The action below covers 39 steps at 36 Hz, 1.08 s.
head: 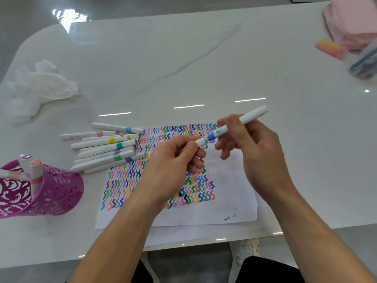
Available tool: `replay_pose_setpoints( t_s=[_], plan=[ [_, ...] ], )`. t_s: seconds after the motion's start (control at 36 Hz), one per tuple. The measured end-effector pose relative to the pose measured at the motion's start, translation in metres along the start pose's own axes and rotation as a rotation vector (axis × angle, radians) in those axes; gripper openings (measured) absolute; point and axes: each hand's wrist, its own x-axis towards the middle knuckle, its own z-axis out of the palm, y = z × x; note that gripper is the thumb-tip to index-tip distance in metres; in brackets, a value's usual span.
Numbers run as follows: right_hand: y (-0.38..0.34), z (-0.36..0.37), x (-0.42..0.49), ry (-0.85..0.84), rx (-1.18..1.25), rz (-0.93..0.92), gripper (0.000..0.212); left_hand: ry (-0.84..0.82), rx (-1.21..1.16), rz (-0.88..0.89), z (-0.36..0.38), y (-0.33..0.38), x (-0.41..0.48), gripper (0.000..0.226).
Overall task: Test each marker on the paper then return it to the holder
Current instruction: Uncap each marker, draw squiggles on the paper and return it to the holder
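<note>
White table [265, 64], marker [234, 127] above paper [234, 201], pinched between left hand [169, 166] and right hand [255, 144]

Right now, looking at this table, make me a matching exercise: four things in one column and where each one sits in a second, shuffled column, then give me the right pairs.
Things
1. White marker with a blue band
2. Purple cut-out plastic holder
3. Crumpled white tissue
4. Sheet of white paper covered in coloured squiggles

Places
A. Far left of the table, behind the loose markers
B. Flat on the table under both hands
C. Held between the left hand and right hand
D. Near left edge, with markers standing in it

Pairs: 1-C, 2-D, 3-A, 4-B
</note>
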Motion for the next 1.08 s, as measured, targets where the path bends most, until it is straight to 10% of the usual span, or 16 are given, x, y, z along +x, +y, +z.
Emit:
replay_pose_setpoints(
  t_s=[1.08],
  plan=[
    [0.012,0.013,-0.007,-0.097,0.274,0.118,0.033,0.161,-0.01,0.221,0.0,0.008,-0.013,0.017]
  ],
)
